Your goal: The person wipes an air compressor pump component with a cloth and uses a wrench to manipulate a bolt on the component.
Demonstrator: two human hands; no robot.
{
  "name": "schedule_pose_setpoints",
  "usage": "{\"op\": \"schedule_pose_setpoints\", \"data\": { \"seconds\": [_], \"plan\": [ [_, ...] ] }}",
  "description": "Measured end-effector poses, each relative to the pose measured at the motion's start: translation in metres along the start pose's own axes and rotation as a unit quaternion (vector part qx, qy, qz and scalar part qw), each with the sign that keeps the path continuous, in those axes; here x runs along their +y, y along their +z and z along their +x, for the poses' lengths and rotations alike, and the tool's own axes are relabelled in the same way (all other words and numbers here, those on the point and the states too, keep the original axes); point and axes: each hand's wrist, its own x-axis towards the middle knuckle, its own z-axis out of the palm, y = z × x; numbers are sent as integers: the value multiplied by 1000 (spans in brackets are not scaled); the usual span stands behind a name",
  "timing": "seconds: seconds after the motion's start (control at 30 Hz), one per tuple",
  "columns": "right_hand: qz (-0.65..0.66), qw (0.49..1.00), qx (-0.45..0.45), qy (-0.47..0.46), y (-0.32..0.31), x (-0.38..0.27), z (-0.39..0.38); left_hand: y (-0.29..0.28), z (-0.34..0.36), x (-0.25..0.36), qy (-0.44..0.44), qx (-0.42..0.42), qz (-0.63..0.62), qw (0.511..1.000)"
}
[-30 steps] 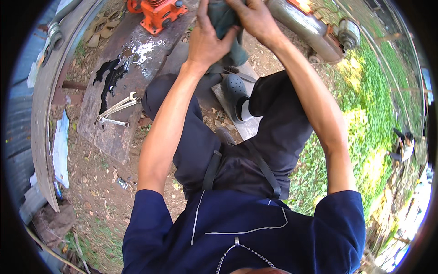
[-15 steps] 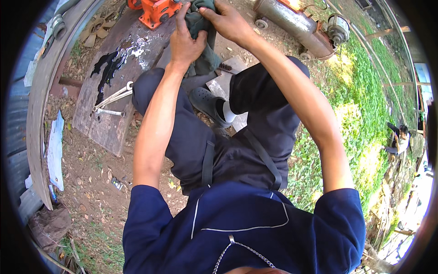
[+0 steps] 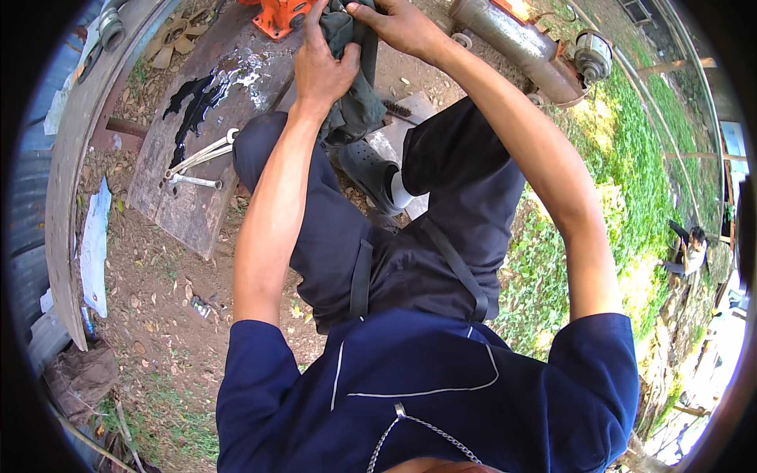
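Note:
A dark green cloth (image 3: 355,102) hangs bunched between my two hands at the top of the view. My left hand (image 3: 325,69) grips its left side, thumb pressed against the fabric. On the cloth's upper right, my right hand (image 3: 398,25) pinches it with thumb and fingers. Whether something is wrapped inside the cloth cannot be seen. Just left of my left hand, an orange metal machine part (image 3: 277,20) stands on a wooden board (image 3: 189,205). Several wrenches (image 3: 201,158) lie on that board beside my left knee, near a black oily spill (image 3: 193,110).
A rusty metal tank (image 3: 516,47) with small wheels and a motor-like unit (image 3: 591,57) lies at the upper right. A wire brush (image 3: 400,110) rests near my shoe. Along the left runs a wooden plank (image 3: 67,197). Far right, another person (image 3: 690,251) sits near grass.
The cloth has shifted slightly in my hands, still gripped by both. The whole view has moved a little, so the orange part sits higher and the tank farther right.

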Motion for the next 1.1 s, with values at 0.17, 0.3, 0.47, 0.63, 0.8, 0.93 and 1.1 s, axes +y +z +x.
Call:
{"op": "schedule_pose_setpoints", "data": {
  "seconds": [0.17, 0.3, 0.47, 0.63, 0.8, 0.93, 1.1],
  "plan": [
    [-31, 999, 2, 28, -1, -6, 7, 0, 3, -2, -10, 8, -5, 1000],
    [-33, 999, 3, 9, -10, -8, 7, 1, 19, 1, -5, -21, -4, 1000],
    [-18, 999, -16, 23, -24, 6, 1, 15, 20, -1, 18, -22, 3, 1000],
    [-26, 984, -98, 148, -65, -1, -10, 20, 17, -3, -87, -58, -57, 993],
    [-180, 955, -77, 223, -154, 68, -41, 49, 20, -8, 52, -6, 15, 999],
    [-258, 923, -24, 285, -203, 186, -95, 78, 19, -12, 17, -84, 42, 995],
    [-297, 824, -2, 482, -211, 315, -185, 139, 10, -10, -54, -170, 14, 984]
  ]
}}
